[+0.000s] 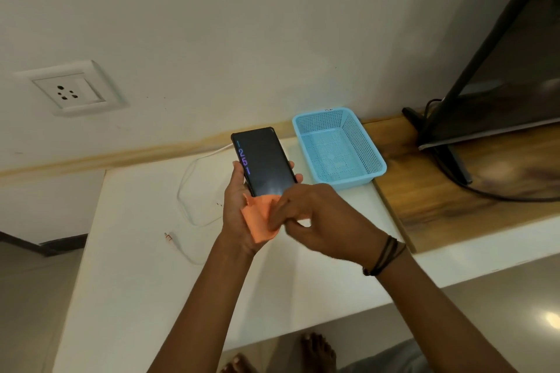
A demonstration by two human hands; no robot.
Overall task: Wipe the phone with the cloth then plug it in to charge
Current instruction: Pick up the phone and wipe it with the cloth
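Left hand [239,209] grips the phone [263,163] by its long edges, screen up, above the white table [136,251]; right hand [321,221] pinches the orange cloth [259,221] against the phone's near end; charging cable [185,191] lies on the table to the left; blue basket [372,142] stands just right, at the table's right edge.

Two forearms are in view, both bare to the lower frame edge. At the wrist of the right hand [318,218] sits a stack of thin dark cord wristbands [384,256], the strands lying close together. The left hand [239,209] and its wrist are bare. Bare feet [318,350] show below. A grey fabric garment [391,356] shows at lower right, kind unclear.
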